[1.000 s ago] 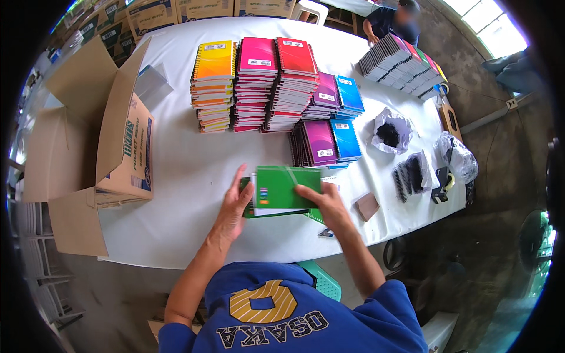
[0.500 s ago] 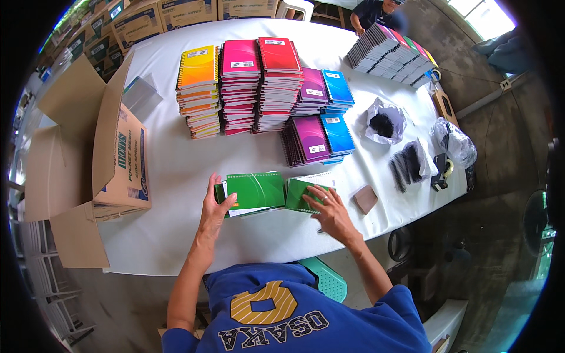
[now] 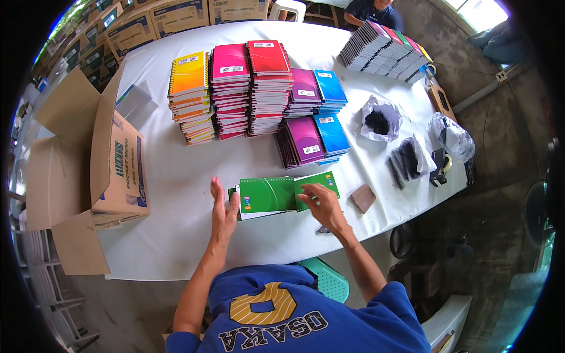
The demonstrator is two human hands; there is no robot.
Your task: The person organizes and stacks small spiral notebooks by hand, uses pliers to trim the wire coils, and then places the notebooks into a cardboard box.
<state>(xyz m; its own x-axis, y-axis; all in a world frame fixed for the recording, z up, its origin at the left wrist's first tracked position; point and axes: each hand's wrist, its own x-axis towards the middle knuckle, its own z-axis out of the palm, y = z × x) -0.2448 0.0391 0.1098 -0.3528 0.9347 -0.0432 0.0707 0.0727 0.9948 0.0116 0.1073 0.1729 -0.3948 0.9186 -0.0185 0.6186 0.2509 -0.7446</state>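
While the head view is the only one supplied, it shows enough. On the white table (image 3: 176,176), just short of its near edge, lies a small stack of green notebooks (image 3: 268,195), slightly fanned, with a second green notebook (image 3: 322,181) sticking out at its 3 o'clock side.

Left hand (image 3: 222,212): flat and released, fingers extended, its edge set against the 9 o'clock end of the stack; it grasps nothing. Right hand (image 3: 321,206): fingers spread, fingertips pressing on the cover at the stack's 3 o'clock end; likewise no closed grasp.

Surroundings, taken from the stack:
- 12 o'clock: tall piles of yellow notebooks (image 3: 189,73), pink notebooks (image 3: 231,63) and red notebooks (image 3: 268,57), well apart.
- 1 o'clock: lower purple notebooks (image 3: 306,138) and blue notebooks (image 3: 332,132) (two piles of each).
- 9 o'clock: an open cardboard box (image 3: 118,170) on its side.
- 3 o'clock: a small brown pad (image 3: 363,197), near.
- 2 o'clock: plastic bags of black items (image 3: 378,120).
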